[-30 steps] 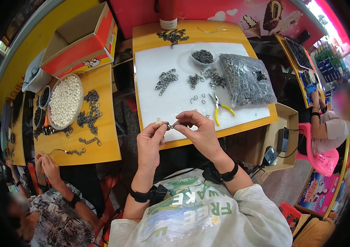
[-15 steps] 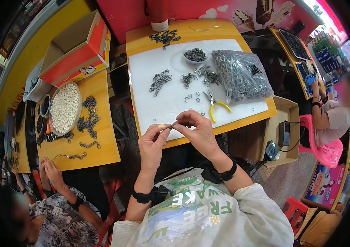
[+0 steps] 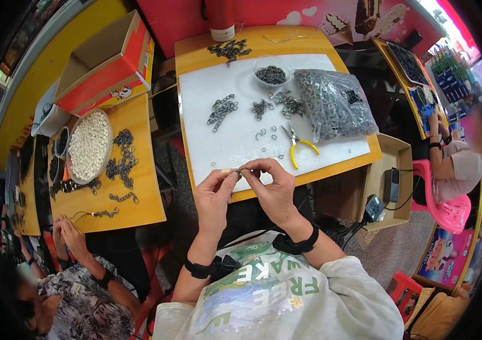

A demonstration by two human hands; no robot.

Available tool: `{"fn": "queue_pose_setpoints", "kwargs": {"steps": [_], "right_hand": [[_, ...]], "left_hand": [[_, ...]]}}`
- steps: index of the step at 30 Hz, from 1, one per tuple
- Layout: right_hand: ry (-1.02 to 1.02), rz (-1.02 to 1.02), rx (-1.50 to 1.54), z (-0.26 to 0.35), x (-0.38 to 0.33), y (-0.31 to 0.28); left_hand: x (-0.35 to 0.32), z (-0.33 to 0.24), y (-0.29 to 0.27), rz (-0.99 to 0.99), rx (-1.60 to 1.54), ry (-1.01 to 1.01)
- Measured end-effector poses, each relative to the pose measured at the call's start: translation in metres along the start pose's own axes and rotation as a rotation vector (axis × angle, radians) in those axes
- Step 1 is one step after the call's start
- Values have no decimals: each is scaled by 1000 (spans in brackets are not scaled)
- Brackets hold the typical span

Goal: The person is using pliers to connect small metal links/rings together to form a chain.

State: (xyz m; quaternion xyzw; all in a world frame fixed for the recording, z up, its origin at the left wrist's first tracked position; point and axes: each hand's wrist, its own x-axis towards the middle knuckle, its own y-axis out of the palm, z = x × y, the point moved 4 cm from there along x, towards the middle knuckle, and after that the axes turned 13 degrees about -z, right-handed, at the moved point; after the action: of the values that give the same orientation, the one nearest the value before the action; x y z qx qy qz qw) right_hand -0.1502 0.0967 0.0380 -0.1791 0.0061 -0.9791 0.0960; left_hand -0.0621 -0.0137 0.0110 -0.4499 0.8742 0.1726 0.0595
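Note:
My left hand (image 3: 214, 195) and my right hand (image 3: 275, 191) meet at the near edge of the white sheet (image 3: 198, 150). Between their pinched fingertips is a small dark metal piece (image 3: 238, 171), mostly hidden by the fingers. A tan wrap shows on a left finger. Beyond my right hand lie yellow-handled pliers (image 3: 294, 148), jaws spread and pointing away. A few loose metal rings (image 3: 261, 134) lie left of the pliers. Farther back are piles of dark metal links (image 3: 288, 103) and short chains (image 3: 222, 111).
A clear tub (image 3: 271, 73) of dark rings and a bulging plastic bag (image 3: 334, 105) of metal links sit toward the back right. A red cylinder (image 3: 220, 20) stands at the far edge. On the left table, a co-worker's hands (image 3: 70, 238) work near a bowl of white beads (image 3: 89, 144).
My hands have shifted slightly, and the right fingers are drawn in closer over the small metal piece. Both still pinch it. The view has moved slightly.

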Motion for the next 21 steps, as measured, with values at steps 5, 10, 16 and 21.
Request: {"fn": "queue_pose_setpoints", "kwargs": {"steps": [5,10,16,21], "right_hand": [[-22,77,-45,-5,2,2],[73,121,-22,-6,3,1],[151,196,-67,-5,6,0],[147,240,-87,-9,6,-2]], "left_hand": [[2,4,-3,-11,-61,-53],[2,6,-3,-35,-63,-78],[2,8,-2,-43,-44,-60],[2,10,-3,-20,-93,-121]]}}
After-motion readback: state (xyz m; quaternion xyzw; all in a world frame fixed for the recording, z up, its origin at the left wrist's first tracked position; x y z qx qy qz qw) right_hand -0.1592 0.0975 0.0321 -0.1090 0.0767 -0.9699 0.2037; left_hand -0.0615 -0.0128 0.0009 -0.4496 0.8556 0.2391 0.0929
